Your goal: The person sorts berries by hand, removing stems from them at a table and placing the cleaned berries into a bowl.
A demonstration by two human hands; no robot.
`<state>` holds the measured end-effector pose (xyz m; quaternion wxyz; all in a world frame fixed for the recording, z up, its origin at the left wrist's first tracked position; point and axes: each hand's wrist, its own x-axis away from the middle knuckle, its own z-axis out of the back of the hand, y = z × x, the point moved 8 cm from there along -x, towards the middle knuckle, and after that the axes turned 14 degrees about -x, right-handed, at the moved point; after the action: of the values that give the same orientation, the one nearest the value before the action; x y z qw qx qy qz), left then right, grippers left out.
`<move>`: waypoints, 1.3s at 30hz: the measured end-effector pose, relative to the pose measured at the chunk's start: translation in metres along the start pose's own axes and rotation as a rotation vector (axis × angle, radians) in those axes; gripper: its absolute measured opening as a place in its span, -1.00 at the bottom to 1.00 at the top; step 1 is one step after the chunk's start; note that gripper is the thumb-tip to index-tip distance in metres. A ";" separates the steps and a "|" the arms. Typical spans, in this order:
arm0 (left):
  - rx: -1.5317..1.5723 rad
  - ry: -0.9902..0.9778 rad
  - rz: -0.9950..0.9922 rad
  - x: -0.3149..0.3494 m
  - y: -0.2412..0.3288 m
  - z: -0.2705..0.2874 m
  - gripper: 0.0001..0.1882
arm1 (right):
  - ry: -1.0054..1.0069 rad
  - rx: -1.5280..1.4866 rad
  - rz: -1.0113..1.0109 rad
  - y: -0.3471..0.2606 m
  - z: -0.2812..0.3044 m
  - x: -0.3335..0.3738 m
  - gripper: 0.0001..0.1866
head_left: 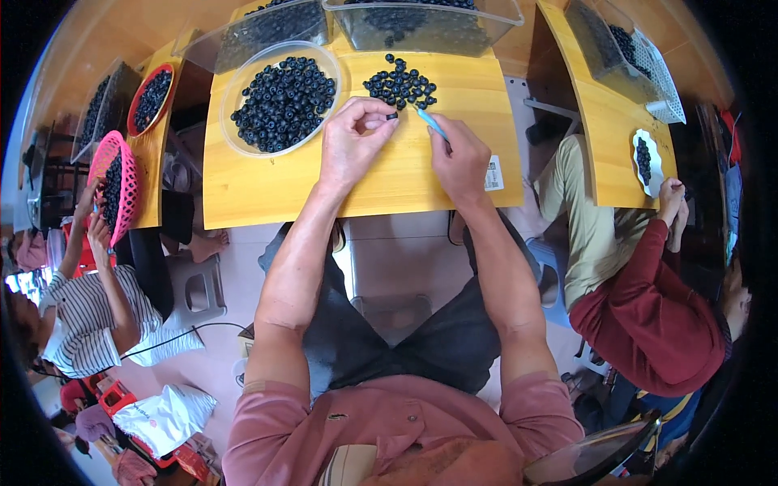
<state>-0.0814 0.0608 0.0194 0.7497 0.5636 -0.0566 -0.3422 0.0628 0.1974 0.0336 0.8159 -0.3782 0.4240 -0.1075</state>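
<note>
Above the yellow wooden table, my left hand (354, 144) pinches one small black bead (392, 116) between thumb and fingertips. A slim light-blue tool (432, 123), like a pen or small knife, is gripped in my right hand (460, 159); its tip points toward the bead, and I cannot make out what kind it is. Just beyond both hands lies a loose pile of black beads (399, 83) on the tabletop (267, 190). To the left stands a round clear tub (226, 109) heaped with the same dark beads.
Two clear bins (421, 32) (235, 49) of beads line the table's far edge. A small white card (493, 173) lies at right. At the left, a co-worker holds a tool by a pink basket (130, 194); at the right, another sits by a white plate (653, 174).
</note>
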 end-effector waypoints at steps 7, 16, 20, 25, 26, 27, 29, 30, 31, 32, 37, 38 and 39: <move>-0.044 0.018 0.019 0.000 0.001 0.004 -0.76 | -0.087 0.165 0.224 -0.022 -0.006 0.003 -0.73; -0.137 0.034 -0.031 -0.001 0.018 0.005 -0.67 | -0.075 0.227 0.310 -0.031 -0.006 0.003 -0.73; -0.138 0.017 -0.047 -0.001 0.018 0.001 -0.65 | -0.079 0.221 0.308 -0.030 -0.007 0.004 -0.73; -0.114 0.003 -0.034 -0.001 0.016 -0.002 -0.64 | -0.084 0.216 0.280 -0.030 -0.008 0.005 -0.70; -0.092 -0.001 -0.027 -0.001 0.015 -0.004 -0.63 | -0.094 0.217 0.249 -0.028 -0.008 0.004 -0.66; -0.070 -0.004 -0.019 -0.001 0.014 -0.005 -0.62 | -0.094 0.219 0.248 -0.027 -0.008 0.004 -0.66; -0.066 -0.011 -0.017 -0.001 0.014 -0.006 -0.62 | -0.063 0.230 0.311 -0.029 -0.007 0.004 -0.72; -0.063 -0.017 -0.015 -0.001 0.014 -0.007 -0.62 | -0.062 0.231 0.310 -0.029 -0.006 0.004 -0.72; -0.063 -0.017 -0.015 0.000 0.014 -0.007 -0.62 | -0.066 0.234 0.304 -0.029 -0.007 0.004 -0.72; -0.052 -0.022 -0.010 0.000 0.013 -0.007 -0.62 | -0.069 0.238 0.299 -0.029 -0.007 0.004 -0.72; -0.036 -0.029 -0.010 0.000 0.013 -0.006 -0.61 | -0.067 0.235 0.295 -0.030 -0.008 0.004 -0.73; -0.029 -0.039 0.003 0.000 0.011 -0.006 -0.61 | -0.066 0.230 0.296 -0.030 -0.008 0.003 -0.73; -0.022 -0.048 0.015 0.000 0.010 -0.006 -0.61 | -0.066 0.229 0.296 -0.030 -0.009 0.003 -0.73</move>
<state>-0.0738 0.0668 0.0261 0.7569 0.5465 -0.0751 -0.3503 0.0625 0.1701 0.0498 0.8739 -0.2197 0.4330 -0.0213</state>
